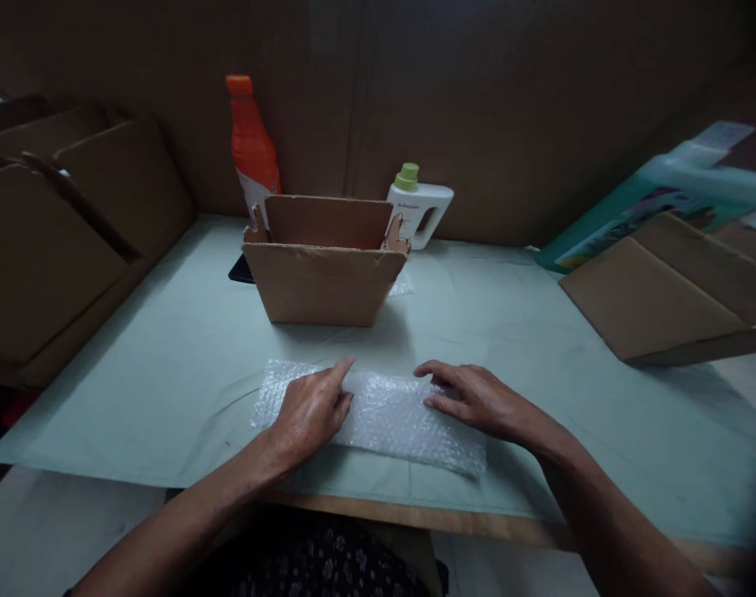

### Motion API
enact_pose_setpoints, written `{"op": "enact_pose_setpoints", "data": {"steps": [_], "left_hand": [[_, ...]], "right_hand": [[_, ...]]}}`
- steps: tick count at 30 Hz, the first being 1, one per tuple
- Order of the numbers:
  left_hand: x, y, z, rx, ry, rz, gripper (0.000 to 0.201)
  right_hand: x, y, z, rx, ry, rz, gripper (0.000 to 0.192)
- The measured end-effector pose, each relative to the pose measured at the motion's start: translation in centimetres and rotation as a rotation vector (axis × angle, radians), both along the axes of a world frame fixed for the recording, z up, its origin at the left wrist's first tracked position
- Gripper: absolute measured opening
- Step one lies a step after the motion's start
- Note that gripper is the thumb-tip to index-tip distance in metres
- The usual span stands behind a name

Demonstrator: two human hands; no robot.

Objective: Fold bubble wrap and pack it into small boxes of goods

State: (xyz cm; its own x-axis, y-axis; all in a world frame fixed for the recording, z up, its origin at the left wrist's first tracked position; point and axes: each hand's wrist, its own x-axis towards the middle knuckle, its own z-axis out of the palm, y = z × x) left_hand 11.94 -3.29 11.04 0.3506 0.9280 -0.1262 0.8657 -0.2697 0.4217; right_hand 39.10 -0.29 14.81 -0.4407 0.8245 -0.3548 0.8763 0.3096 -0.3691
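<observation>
A strip of clear bubble wrap (384,414) lies lengthwise on the pale green table cover, near the front edge. My left hand (312,408) rests over its left part, index finger stretched forward and thumb apart. Over the right part is my right hand (468,393), its fingers spread and slightly bent, with nothing gripped between them. Just beyond the wrap stands an open cardboard box (328,286), its top edges raised; what it holds inside is hidden.
Behind the box stand an orange bottle (254,141) and a white jug with a green cap (415,207). Cardboard boxes (48,257) crowd the left side. At right are a tilted carton (651,290) and a large green-liquid container (627,211). A dark flat object (241,270) lies beside the box.
</observation>
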Motion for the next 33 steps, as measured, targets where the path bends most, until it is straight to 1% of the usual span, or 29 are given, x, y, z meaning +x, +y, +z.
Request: {"op": "enact_pose_setpoints", "data": {"steps": [2, 4, 6, 8, 10, 13, 15, 17, 18, 19, 20, 23, 24, 25, 28, 30, 31, 33], "left_hand": [[0.1, 0.1, -0.1, 0.017, 0.078, -0.003, 0.055], [-0.1, 0.3, -0.2, 0.051, 0.146, -0.013, 0.051], [-0.4, 0.8, 0.0, 0.122, 0.182, -0.038, 0.051], [-1.0, 1.4, 0.3, 0.169, 0.209, -0.074, 0.054], [-1.6, 2.1, 0.5, 0.145, 0.237, -0.104, 0.049], [-1.8, 2.8, 0.4, 0.082, 0.234, -0.138, 0.031], [-1.8, 2.6, 0.3, 0.078, 0.2, -0.154, 0.02], [-2.0, 1.8, 0.3, 0.064, 0.162, -0.152, 0.011], [-2.2, 1.2, 0.4, 0.043, 0.139, -0.14, 0.011], [-2.6, 0.5, 0.6, 0.018, 0.111, -0.116, 0.016], [-3.1, -0.3, 0.7, -0.008, 0.075, -0.083, 0.027], [-5.1, -3.0, 1.2, -0.099, -0.076, 0.003, 0.071], [-5.8, -3.8, 1.3, -0.138, -0.142, 0.02, 0.08], [-6.5, -4.7, 1.4, -0.187, -0.219, 0.037, 0.085], [-8.3, -6.7, 1.3, -0.357, -0.477, 0.135, 0.088], [-9.2, -7.5, 0.9, -0.457, -0.624, 0.216, 0.085], [-9.5, -7.8, 0.6, -0.5, -0.678, 0.247, 0.081], [-9.9, -8.2, 0.1, -0.565, -0.749, 0.305, 0.066]], "right_hand": [[0.0, 0.4, -0.2, 0.055, -0.042, 0.006, 0.034], [0.0, 0.9, -0.8, 0.141, -0.071, 0.041, 0.032], [-0.1, 1.2, -1.5, 0.236, -0.049, 0.084, 0.031], [-0.4, 1.2, -2.1, 0.301, -0.012, 0.11, 0.035], [-1.0, 1.0, -2.6, 0.32, 0.018, 0.127, 0.038], [-2.1, 0.2, -3.0, 0.297, 0.073, 0.154, 0.024], [-2.9, -0.2, -2.9, 0.281, 0.114, 0.152, 0.014], [-3.6, -0.4, -2.3, 0.284, 0.123, 0.145, 0.013], [-3.9, -0.3, -1.9, 0.3, 0.114, 0.15, 0.014], [-4.4, -0.2, -1.5, 0.326, 0.098, 0.167, 0.015], [-5.0, 0.0, -1.1, 0.363, 0.075, 0.196, 0.015], [-7.6, 1.0, -0.2, 0.491, -0.029, 0.332, 0.016], [-8.7, 1.4, -0.2, 0.525, -0.064, 0.386, 0.018], [-10.0, 1.9, -0.2, 0.551, -0.088, 0.442, 0.02], [-14.1, 2.9, -0.9, 0.576, -0.093, 0.616, 0.021], [-16.6, 3.4, -1.3, 0.565, -0.073, 0.7, 0.02], [-17.6, 3.5, -1.4, 0.554, -0.069, 0.728, 0.02], [-18.8, 3.5, -1.4, 0.547, -0.052, 0.756, 0.019]]}}
